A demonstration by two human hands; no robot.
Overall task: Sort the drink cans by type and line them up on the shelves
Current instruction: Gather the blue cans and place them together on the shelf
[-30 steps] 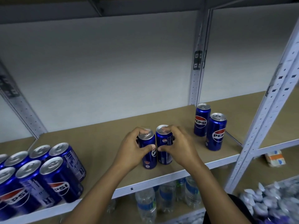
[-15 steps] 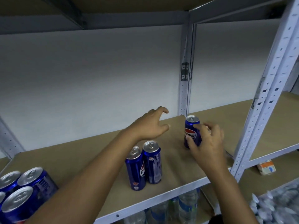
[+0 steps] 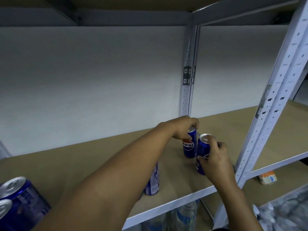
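The left hand (image 3: 184, 129) grips the back can (image 3: 189, 145) – the right hand (image 3: 215, 157) grips the front can (image 3: 202, 153). Bump them together and one might tip off the shelf (image 3: 83, 157).

Shelving unit, metal frame painted pale grey-white, perforated uprights: front upright (image 3: 276, 104), rear upright (image 3: 187, 90) with dark bracket. Shelf board (image 3: 80, 157), tan fibreboard, edged by pale metal rail (image 3: 170, 205). Second bay with matching board (image 3: 280, 134) adjoining on the right. Back wall (image 3: 93, 77), plain white, matte, evenly lit, dimmer toward upper shelf underside (image 3: 116, 4). Lower tier partly visible; contents blurred.
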